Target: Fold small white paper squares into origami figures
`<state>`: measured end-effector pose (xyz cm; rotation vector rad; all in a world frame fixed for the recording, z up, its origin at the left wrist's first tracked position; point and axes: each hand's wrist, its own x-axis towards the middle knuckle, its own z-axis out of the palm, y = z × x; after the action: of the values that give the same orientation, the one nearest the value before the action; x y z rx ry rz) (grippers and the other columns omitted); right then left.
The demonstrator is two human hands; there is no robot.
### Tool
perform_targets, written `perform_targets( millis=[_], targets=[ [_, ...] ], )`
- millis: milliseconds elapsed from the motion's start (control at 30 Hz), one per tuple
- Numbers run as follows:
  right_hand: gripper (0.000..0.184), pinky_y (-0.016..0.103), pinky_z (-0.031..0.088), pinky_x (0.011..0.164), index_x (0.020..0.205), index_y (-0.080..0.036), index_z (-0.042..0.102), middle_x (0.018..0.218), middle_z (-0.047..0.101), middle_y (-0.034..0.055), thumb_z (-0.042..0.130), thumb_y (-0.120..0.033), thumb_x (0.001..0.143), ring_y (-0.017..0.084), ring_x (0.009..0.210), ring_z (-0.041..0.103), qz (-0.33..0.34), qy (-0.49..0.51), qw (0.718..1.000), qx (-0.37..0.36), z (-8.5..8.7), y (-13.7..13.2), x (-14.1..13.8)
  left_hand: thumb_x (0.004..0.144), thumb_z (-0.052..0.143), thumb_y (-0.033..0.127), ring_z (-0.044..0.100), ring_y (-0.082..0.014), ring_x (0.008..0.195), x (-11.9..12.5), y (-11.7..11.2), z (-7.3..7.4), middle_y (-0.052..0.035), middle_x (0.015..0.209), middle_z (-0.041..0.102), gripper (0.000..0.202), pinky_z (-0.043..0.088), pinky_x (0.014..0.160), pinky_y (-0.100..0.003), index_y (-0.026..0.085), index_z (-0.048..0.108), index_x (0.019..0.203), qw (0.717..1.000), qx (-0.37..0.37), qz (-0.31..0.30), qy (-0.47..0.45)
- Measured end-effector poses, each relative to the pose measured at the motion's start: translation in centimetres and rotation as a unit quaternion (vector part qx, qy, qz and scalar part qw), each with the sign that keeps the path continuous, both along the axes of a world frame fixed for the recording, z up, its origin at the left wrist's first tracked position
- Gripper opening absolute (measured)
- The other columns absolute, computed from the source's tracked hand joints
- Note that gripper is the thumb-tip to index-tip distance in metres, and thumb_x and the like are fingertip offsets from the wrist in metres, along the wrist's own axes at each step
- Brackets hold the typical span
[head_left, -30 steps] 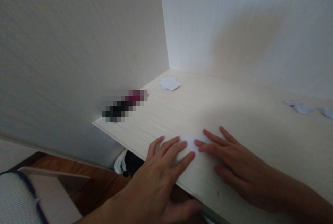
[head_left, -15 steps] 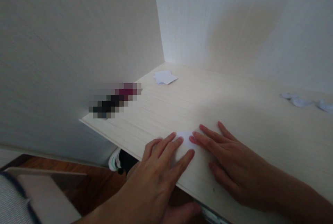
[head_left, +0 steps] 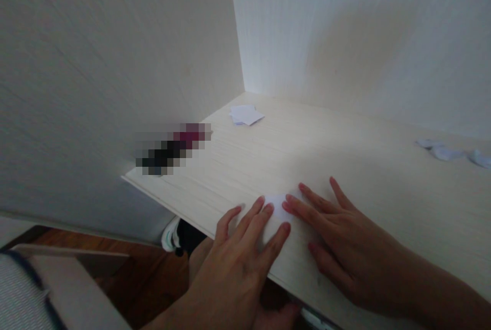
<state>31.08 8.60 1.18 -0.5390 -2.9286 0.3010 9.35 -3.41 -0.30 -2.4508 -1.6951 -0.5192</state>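
Note:
A small white piece of paper [head_left: 274,213] lies flat near the desk's front edge, partly covered by my fingers. My left hand [head_left: 245,256] rests on its left side, fingers spread and tips pressing down. From the right, my right hand [head_left: 337,240] touches the paper with its index and middle fingertips; the other fingers are stretched out on the desk. Neither hand grips anything. Its full outline and any folds are hidden under the fingers.
Toward the back corner lies a small stack of white paper squares [head_left: 246,115]. Several white folded or crumpled paper pieces [head_left: 447,153] sit at the far right. A blurred dark and magenta object [head_left: 172,148] lies along the left wall. The desk [head_left: 215,181] has walls behind and left.
The view has shifted slightly. The fingers of both hands have spread a little more, while the fingertips stay on the white paper.

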Motion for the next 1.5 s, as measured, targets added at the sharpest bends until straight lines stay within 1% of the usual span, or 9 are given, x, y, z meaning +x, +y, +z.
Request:
perform_targets(
  millis=[100,267,433,567,733,933,1133,1267,1500],
  targets=[
    [0.078,0.073,0.005,0.122,0.163,-0.021,0.013,0.161,0.043,0.0092,0.052,-0.032,0.097,0.034,0.154,0.026,0.012,0.009,1.000,0.026,-0.3,-0.4,-0.1,0.074,0.072,0.066,0.045,-0.0460,0.141,-0.2,-0.3,0.2,-0.0264,0.150,0.051,0.089,0.035,0.108,-0.067,0.015,0.051,0.144,1.000,-0.022,-0.006,0.010],
    [0.067,0.073,0.018,0.121,0.160,-0.024,0.024,0.158,0.048,0.0070,0.051,-0.040,0.102,0.034,0.152,0.032,0.009,0.049,0.998,0.035,-1.5,0.6,0.0,0.076,0.062,0.081,0.039,-0.0471,0.145,-0.4,-0.9,-0.2,-0.0250,0.156,0.044,0.100,0.033,0.110,-0.071,0.018,0.045,0.151,0.999,-0.052,0.003,0.009],
    [0.041,0.061,0.038,0.117,0.140,-0.023,0.056,0.140,0.066,0.0072,0.054,-0.037,0.102,0.029,0.135,0.056,-0.097,0.183,0.976,0.063,-1.8,2.6,0.1,0.096,0.056,0.056,0.041,-0.0400,0.144,0.1,-0.7,0.1,-0.0180,0.155,0.046,0.059,0.035,0.113,-0.066,0.025,0.051,0.147,0.998,-0.042,0.032,-0.035],
    [0.038,0.052,0.053,0.102,0.127,-0.017,0.067,0.123,0.075,0.0108,0.062,-0.039,0.097,0.030,0.117,0.067,-0.143,0.213,0.965,0.049,-1.7,3.0,-0.1,0.103,0.050,0.034,0.053,-0.0297,0.129,0.4,1.4,1.4,-0.0105,0.139,0.056,0.027,0.045,0.107,-0.052,0.026,0.071,0.117,0.992,-0.053,0.044,-0.102],
    [0.041,0.052,0.054,0.099,0.124,-0.018,0.069,0.118,0.076,0.0093,0.071,-0.038,0.089,0.030,0.110,0.069,-0.168,0.206,0.964,-0.007,-1.6,3.2,-0.3,0.094,0.062,0.025,0.060,-0.0267,0.104,0.0,5.2,3.3,-0.0106,0.111,0.065,0.014,0.050,0.094,-0.044,0.018,0.072,0.100,0.988,-0.111,0.049,-0.100],
    [0.042,0.051,0.052,0.101,0.125,-0.021,0.069,0.121,0.076,0.0079,0.074,-0.036,0.087,0.029,0.112,0.068,-0.174,0.200,0.964,-0.031,-1.8,3.5,-0.2,0.090,0.064,0.023,0.063,-0.0248,0.096,-0.8,8.0,4.9,-0.0059,0.102,0.068,0.012,0.049,0.088,-0.038,0.022,0.076,0.089,0.979,-0.185,0.036,-0.073],
    [0.044,0.052,0.051,0.103,0.128,-0.022,0.068,0.126,0.074,0.0082,0.073,-0.039,0.087,0.029,0.114,0.067,-0.182,0.199,0.962,-0.043,-2.0,3.6,-0.2,0.079,0.077,0.039,0.064,-0.0262,0.093,-1.8,9.9,5.5,-0.0084,0.104,0.069,0.041,0.047,0.082,-0.037,0.018,0.069,0.113,0.970,-0.223,0.073,-0.069],
    [0.048,0.051,0.050,0.104,0.129,-0.020,0.067,0.127,0.073,0.0098,0.075,-0.038,0.086,0.029,0.116,0.066,-0.178,0.206,0.961,-0.052,-1.9,3.6,-0.2,0.073,0.081,0.044,0.062,-0.0231,0.083,-2.2,10.8,6.0,-0.0052,0.096,0.069,0.041,0.043,0.071,-0.032,0.019,0.069,0.103,0.951,-0.295,0.067,-0.064],
    [0.051,0.049,0.051,0.103,0.128,-0.020,0.067,0.123,0.075,0.0095,0.079,-0.039,0.082,0.029,0.115,0.067,-0.173,0.224,0.956,-0.076,-1.7,3.6,-0.2,0.076,0.080,0.036,0.059,-0.0165,0.074,-2.1,9.8,4.9,0.0022,0.080,0.064,0.026,0.040,0.064,-0.026,0.020,0.065,0.089,0.940,-0.284,0.018,-0.190]
  ],
)
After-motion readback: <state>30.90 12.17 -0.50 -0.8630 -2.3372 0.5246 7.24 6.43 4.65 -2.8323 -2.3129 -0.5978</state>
